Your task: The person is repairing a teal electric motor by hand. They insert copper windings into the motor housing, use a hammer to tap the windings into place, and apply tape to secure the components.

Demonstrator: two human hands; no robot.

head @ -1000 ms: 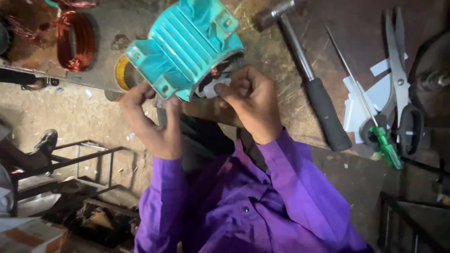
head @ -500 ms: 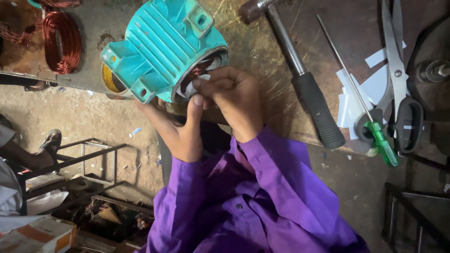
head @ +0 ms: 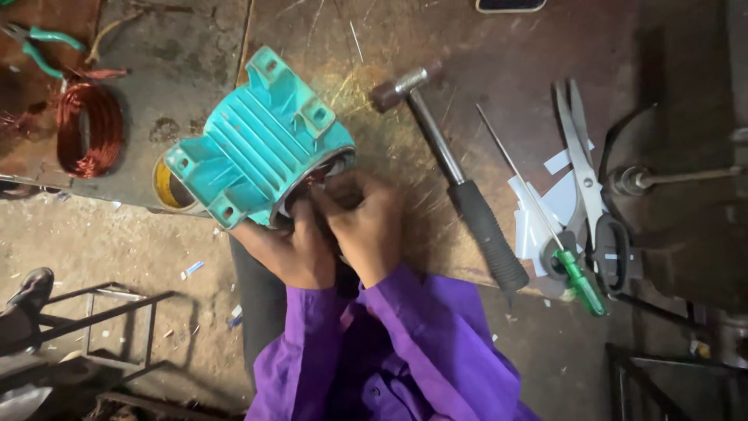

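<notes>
Gripping a teal finned motor housing [head: 261, 140] at its open end, left hand [head: 288, 249] and right hand [head: 366, 226] pinch inside; hammer [head: 452, 171] nearby.

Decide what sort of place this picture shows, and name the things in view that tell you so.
Probably a motor repair workshop. Both hands work at the open end of a teal motor housing on a worn bench; a copper wire coil, hammer and screwdriver lie nearby.

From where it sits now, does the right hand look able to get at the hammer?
Probably yes. The right hand is at the open end of the teal motor housing, and the hammer lies just to its right on the bench with nothing between them, though both hands are occupied.
</notes>
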